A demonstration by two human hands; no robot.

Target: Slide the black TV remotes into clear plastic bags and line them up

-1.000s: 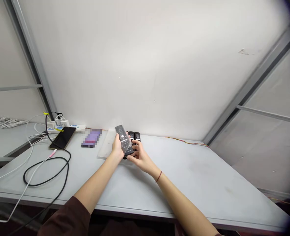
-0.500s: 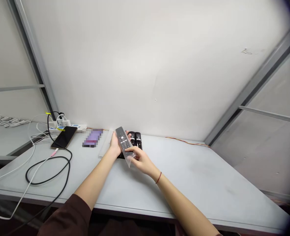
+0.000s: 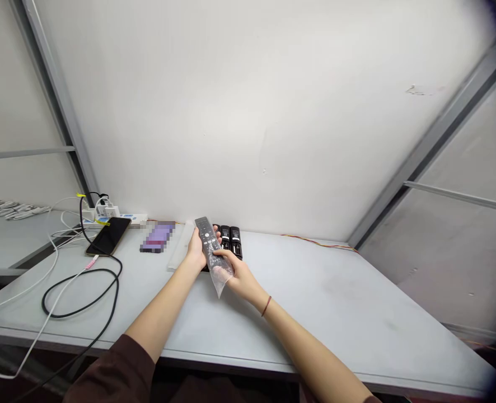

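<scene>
My left hand (image 3: 196, 253) grips a black remote control (image 3: 206, 238) by its upper half, tilted up off the grey table (image 3: 315, 302). My right hand (image 3: 234, 272) pinches a clear plastic sleeve (image 3: 221, 275) that covers the remote's lower end and hangs past it. Two more black remotes (image 3: 231, 239) lie side by side on the table just behind my hands, against the white wall. A stack of clear sleeves (image 3: 179, 249) lies to the left of my left hand.
A dark phone (image 3: 108, 235) lies at the back left, with a black cable (image 3: 80, 288) looping in front of it. A white power strip (image 3: 113, 215) with plugs sits by the wall. A purple blurred item (image 3: 158, 236) lies beside the phone. Thin coloured wires (image 3: 319, 242) run along the wall's foot.
The clear sleeve has slid down the remote toward its lower end, my right hand pulling it nearer to me. My left hand keeps hold of the remote.
</scene>
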